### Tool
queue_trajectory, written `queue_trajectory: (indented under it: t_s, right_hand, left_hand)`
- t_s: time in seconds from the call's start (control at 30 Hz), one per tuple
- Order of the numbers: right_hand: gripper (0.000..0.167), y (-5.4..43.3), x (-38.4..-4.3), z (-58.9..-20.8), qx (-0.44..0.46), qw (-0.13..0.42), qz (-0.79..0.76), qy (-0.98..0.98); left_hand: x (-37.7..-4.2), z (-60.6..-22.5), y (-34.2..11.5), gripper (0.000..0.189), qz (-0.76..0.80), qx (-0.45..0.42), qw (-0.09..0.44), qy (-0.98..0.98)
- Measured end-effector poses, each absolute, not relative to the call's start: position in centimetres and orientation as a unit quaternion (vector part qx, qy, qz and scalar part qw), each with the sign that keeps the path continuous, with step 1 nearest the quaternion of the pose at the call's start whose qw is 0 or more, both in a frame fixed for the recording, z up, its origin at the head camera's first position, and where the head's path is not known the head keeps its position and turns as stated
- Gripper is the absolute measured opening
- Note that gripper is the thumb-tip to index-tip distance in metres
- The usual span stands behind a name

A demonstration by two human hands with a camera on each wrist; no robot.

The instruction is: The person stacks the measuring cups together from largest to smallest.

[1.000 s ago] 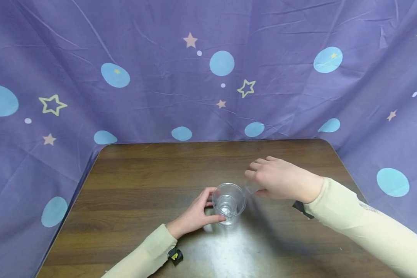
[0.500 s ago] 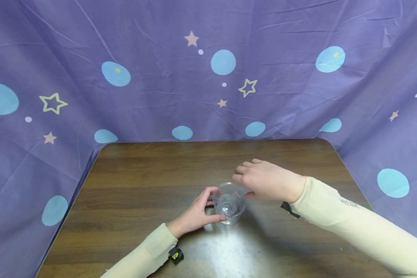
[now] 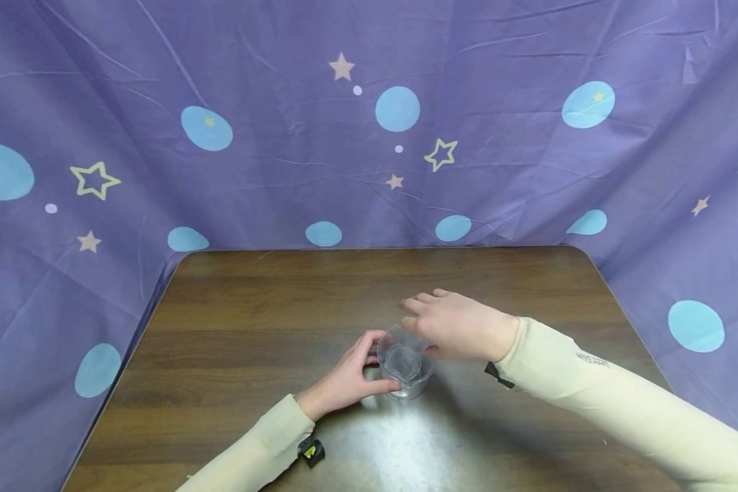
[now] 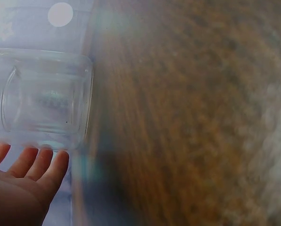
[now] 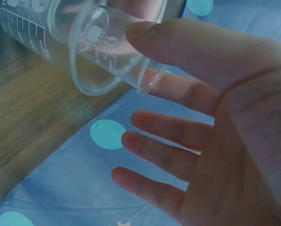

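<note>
A large clear glass beaker stands upright on the table. My left hand holds it from the left, thumb on the near side and fingers on the far side. Above its mouth, my right hand pinches the rim of a small beaker between thumb and index finger, the other fingers spread. In the right wrist view the small beaker's body reaches inside the large beaker's rim, and white graduations show on both. Another clear vessel shows through the large beaker's wall in the left wrist view.
The brown wood-grain table has rounded far corners. A purple curtain with stars and blue dots hangs behind it and along both sides. A black wrist strap shows at the left sleeve.
My right hand has moved left with the small beaker, from right of the large beaker to over its mouth, and the small beaker has entered it. My left hand has stayed in place.
</note>
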State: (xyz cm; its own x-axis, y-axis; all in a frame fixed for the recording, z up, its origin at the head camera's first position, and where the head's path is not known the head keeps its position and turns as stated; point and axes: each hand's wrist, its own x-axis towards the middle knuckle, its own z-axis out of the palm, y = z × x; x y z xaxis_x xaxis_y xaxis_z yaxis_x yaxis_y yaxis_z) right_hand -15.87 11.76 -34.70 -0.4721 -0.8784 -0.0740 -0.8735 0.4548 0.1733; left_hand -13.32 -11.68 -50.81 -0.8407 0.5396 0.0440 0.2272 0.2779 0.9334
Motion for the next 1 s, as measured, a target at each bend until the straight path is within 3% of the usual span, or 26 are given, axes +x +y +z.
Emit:
queue_trajectory:
  t_s: [1.0]
  right_hand:
    - [0.048, 10.1, -16.0, -38.5, 0.529, 0.040, -0.124, -0.839]
  left_hand:
    - [-13.3, -51.0, -11.7, 0.079, 0.560, 0.259, 0.137, 0.775]
